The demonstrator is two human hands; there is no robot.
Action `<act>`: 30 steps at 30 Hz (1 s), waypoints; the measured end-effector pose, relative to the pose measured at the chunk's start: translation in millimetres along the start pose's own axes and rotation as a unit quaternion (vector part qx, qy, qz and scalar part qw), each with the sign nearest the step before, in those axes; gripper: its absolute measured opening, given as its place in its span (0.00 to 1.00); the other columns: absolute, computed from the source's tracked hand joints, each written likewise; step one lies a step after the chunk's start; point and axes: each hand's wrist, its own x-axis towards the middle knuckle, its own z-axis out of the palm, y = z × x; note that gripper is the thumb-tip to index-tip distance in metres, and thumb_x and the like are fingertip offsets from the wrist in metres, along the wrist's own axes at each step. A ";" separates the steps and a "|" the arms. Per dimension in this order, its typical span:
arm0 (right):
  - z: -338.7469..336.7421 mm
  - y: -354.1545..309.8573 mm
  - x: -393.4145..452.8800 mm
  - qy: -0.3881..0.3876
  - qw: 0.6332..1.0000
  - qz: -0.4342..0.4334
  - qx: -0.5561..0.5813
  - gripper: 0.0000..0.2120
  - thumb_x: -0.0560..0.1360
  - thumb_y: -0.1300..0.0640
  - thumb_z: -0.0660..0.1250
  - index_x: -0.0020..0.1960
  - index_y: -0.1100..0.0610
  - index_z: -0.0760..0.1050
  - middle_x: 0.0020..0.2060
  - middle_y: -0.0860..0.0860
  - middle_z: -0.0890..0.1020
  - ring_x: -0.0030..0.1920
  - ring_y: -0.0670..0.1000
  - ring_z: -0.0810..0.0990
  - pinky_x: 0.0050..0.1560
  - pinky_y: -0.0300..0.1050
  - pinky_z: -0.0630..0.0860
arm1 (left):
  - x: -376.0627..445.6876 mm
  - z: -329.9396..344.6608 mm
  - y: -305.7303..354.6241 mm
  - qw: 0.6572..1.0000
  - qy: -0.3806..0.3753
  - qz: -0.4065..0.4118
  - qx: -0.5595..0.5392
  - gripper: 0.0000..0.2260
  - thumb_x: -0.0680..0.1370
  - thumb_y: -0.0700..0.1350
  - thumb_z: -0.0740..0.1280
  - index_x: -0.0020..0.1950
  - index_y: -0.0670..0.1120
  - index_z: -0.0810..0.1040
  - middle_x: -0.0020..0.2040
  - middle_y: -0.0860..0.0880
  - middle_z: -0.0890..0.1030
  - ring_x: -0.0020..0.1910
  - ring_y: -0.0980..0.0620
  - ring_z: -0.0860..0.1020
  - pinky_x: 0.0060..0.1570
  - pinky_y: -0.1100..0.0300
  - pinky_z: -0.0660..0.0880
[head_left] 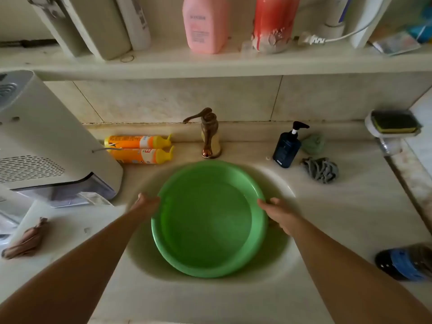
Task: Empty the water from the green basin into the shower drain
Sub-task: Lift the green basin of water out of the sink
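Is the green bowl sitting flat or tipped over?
Flat. The green basin sits upright in the sink, rim level, a hand at each side.

I stand at a pale marble counter (pixel 350 206) under dim light; beige wall tiles (pixel 187 99) rise at the far side, beneath a cluttered shelf (pixel 210 64)

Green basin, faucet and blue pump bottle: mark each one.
green basin (pixel 261 230): head view, right rim.
faucet (pixel 209 134): head view, upright body.
blue pump bottle (pixel 287 149): head view, bottle front.
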 end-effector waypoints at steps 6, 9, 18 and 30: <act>5.1 12.0 -2.6 0.026 0.996 0.015 0.083 0.29 0.73 0.42 0.70 0.66 0.60 0.73 0.57 0.55 0.80 0.46 0.52 0.77 0.38 0.40 0.70 | 7.2 16.7 -12.4 0.995 -0.031 -0.077 -0.058 0.16 0.81 0.40 0.61 0.65 0.30 0.71 0.55 0.32 0.78 0.45 0.40 0.76 0.37 0.52 0.74; 5.0 14.0 0.2 0.035 0.992 0.028 0.119 0.29 0.71 0.42 0.72 0.64 0.60 0.75 0.54 0.54 0.80 0.41 0.49 0.76 0.37 0.41 0.71 | 9.6 18.6 -14.1 0.992 -0.004 -0.088 -0.088 0.15 0.80 0.39 0.63 0.62 0.29 0.74 0.49 0.34 0.77 0.45 0.40 0.77 0.41 0.49 0.76; 19.9 14.9 9.2 0.009 0.973 0.063 0.221 0.39 0.61 0.46 0.80 0.65 0.62 0.73 0.57 0.58 0.82 0.55 0.59 0.81 0.60 0.56 0.77 | 4.5 28.7 -27.4 0.946 0.060 -0.204 -0.246 0.17 0.74 0.46 0.70 0.61 0.41 0.78 0.48 0.40 0.81 0.49 0.38 0.81 0.55 0.43 0.79; 31.7 -4.6 2.7 0.004 0.978 0.098 0.183 0.23 0.71 0.65 0.72 0.64 0.64 0.72 0.59 0.63 0.80 0.55 0.62 0.80 0.56 0.55 0.77 | -0.2 22.8 -41.6 0.960 0.070 -0.181 -0.203 0.12 0.76 0.35 0.67 0.57 0.32 0.77 0.44 0.37 0.80 0.42 0.41 0.80 0.45 0.48 0.79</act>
